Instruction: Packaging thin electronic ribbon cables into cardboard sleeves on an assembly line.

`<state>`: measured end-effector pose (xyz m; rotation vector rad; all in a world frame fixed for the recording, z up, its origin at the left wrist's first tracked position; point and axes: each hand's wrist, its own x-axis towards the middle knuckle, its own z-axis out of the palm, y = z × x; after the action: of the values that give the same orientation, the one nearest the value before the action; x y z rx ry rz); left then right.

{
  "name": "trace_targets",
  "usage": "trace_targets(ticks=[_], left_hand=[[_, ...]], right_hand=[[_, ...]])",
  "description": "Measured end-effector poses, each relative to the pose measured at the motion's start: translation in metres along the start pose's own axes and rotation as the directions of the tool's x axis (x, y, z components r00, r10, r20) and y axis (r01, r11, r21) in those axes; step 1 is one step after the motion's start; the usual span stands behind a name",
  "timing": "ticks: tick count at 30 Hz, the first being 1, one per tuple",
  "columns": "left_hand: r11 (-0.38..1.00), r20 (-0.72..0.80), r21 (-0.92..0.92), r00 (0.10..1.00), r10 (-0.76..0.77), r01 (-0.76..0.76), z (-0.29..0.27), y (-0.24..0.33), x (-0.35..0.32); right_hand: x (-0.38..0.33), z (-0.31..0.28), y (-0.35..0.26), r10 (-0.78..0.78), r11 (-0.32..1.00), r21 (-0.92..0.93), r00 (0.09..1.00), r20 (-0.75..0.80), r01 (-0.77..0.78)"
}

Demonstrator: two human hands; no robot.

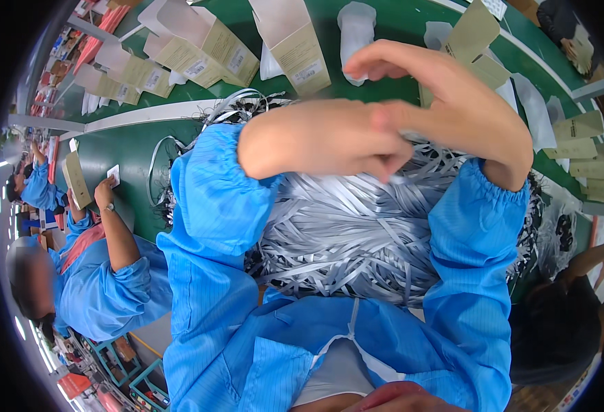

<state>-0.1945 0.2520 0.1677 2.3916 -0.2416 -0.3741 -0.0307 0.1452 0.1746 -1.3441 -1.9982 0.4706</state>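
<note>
My left hand point(326, 137) reaches across from the left, smeared by motion, and its fingers point right and down. Above and to the right, my right hand point(429, 89) has its fingers stretched out to the left, with the thumb apart and over or against the left hand's fingers. Nothing shows in the right hand; whether the left holds anything cannot be made out. Beneath both hands lies a large heap of shiny grey flat strips point(343, 237), with dark thin ends around its edges. The hands hide its far part.
Open cartons point(298, 62) stand along the far green bench point(237, 27), with more cartons point(583, 137) at the right. A translucent white sleeve-wrapped item point(357, 31) stands among them. A co-worker point(103, 275) at the left handles a carton; another person point(563, 323) is close on the right.
</note>
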Motion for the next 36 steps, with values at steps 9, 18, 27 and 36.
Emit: trace_targets(ticks=[9, 18, 27, 36], left_hand=[[0.967, -0.69, 0.169, 0.677, 0.256, -0.193, -0.028, 0.039, -0.035], [0.823, -0.86, 0.491, -0.314, 0.403, -0.286, -0.052, 0.018, -0.072], [0.856, -0.874, 0.443, -0.342, 0.346, -0.265, -0.07, 0.021, -0.151], [0.976, -0.977, 0.211, -0.012, 0.211, -0.056, -0.058, 0.014, -0.107]], right_hand=[[0.008, 0.014, -0.004, -0.084, 0.471, 0.878, 0.986, 0.143, -0.088], [0.028, 0.028, 0.012, -0.146, 0.791, 0.609, 0.984, 0.104, 0.053], [0.026, 0.015, -0.002, -0.059, 0.529, 0.848, 0.998, 0.001, 0.03], [0.018, -0.004, -0.011, 0.185, 0.133, 0.941, 0.925, -0.333, 0.313]])
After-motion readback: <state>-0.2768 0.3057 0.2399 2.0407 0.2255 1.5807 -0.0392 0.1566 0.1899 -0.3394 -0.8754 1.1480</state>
